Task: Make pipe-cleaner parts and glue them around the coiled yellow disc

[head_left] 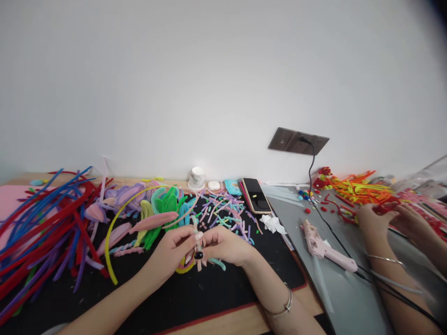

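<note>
My left hand [179,246] and my right hand [223,245] meet over the black mat [237,293], fingertips closed in a pinch. Between them is a pale, twisted pipe cleaner [194,224], upright, its middle hidden by the fingers. Below the fingers, a yellow pipe-cleaner loop [185,267] and a turquoise pipe-cleaner piece [218,264] show; whether they join the held piece I cannot tell. Just beyond my left hand lie a pink pipe-cleaner petal [153,222] and green leaf shapes [167,202]. Short pastel cuttings [226,209] are scattered behind my right hand.
Long red, blue and purple pipe cleaners [52,232] spread at left. A white cup [197,177] and a phone [257,195] stand toward the wall. At right are a pink glue gun [324,249], its cord, and another person's hands [377,223] near orange and yellow pipe cleaners [363,188].
</note>
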`<state>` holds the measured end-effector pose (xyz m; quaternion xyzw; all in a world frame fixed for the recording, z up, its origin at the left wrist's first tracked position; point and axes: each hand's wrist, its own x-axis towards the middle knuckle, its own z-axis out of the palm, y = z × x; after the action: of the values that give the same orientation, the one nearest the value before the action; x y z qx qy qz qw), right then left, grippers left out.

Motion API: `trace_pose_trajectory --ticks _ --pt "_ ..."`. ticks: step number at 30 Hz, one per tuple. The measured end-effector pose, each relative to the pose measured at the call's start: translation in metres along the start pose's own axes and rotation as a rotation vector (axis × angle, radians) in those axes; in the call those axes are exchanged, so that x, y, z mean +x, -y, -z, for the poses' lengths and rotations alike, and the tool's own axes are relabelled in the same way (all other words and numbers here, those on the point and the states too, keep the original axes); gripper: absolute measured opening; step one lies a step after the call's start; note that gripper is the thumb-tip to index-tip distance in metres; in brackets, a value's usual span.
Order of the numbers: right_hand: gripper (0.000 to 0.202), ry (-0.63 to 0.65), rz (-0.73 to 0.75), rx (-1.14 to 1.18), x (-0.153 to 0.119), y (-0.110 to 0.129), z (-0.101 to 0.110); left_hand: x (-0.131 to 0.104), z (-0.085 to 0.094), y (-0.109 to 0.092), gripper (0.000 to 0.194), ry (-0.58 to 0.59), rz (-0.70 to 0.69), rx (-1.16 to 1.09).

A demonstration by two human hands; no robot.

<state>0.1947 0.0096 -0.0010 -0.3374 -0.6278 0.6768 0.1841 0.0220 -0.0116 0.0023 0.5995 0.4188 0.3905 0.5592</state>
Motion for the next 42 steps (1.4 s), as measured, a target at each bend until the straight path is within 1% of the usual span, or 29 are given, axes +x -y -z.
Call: trace_pose_trajectory --ticks 3,5,11,13,17,19,22,25,30,34,39,42 --pt "0.023 0.012 0.047 0.024 0.001 0.001 -0.001 -0.001 0.0 0.001 0.034 0.013 0.013 0.025" --pt "0.02 0.002 0.065 0.021 0.001 0.001 -0.002 -0.001 0.0 0.001 0.032 0.008 -0.009 0.08" --pt "0.012 -0.054 0.074 0.004 0.002 0.001 -0.005 -0.004 0.001 0.002 0.03 -0.126 -0.209 0.329" --pt "0.013 -0.065 0.084 0.011 0.002 0.001 -0.005 -0.004 0.002 0.001 0.03 -0.112 -0.216 0.345" --pt "0.022 -0.059 0.081 0.026 0.002 0.003 -0.004 -0.003 0.003 -0.001 0.03 -0.056 -0.19 0.311" --pt "0.022 -0.053 0.087 0.027 0.002 0.004 -0.004 -0.002 0.003 -0.001 0.028 -0.075 -0.2 0.335" --pt "0.016 -0.066 0.102 0.007 0.002 0.003 -0.004 -0.002 0.003 0.001 0.027 -0.107 -0.222 0.404" --pt "0.011 -0.101 0.115 -0.012 0.003 0.0 -0.004 -0.003 0.003 0.004 0.026 -0.123 -0.252 0.468" --pt "0.01 -0.13 0.127 -0.02 0.004 0.0 -0.008 -0.004 0.002 0.004 0.025 -0.128 -0.324 0.552" --pt "0.011 -0.159 0.13 -0.038 0.003 0.006 -0.011 -0.002 0.004 0.004 0.025 -0.13 -0.335 0.552" --pt "0.01 -0.185 0.132 -0.006 0.002 0.007 -0.009 0.002 0.006 0.007 0.021 -0.075 -0.259 0.388" --pt "0.008 -0.17 0.13 0.024 0.003 0.004 -0.01 0.002 0.005 0.008 0.02 -0.101 -0.244 0.374"
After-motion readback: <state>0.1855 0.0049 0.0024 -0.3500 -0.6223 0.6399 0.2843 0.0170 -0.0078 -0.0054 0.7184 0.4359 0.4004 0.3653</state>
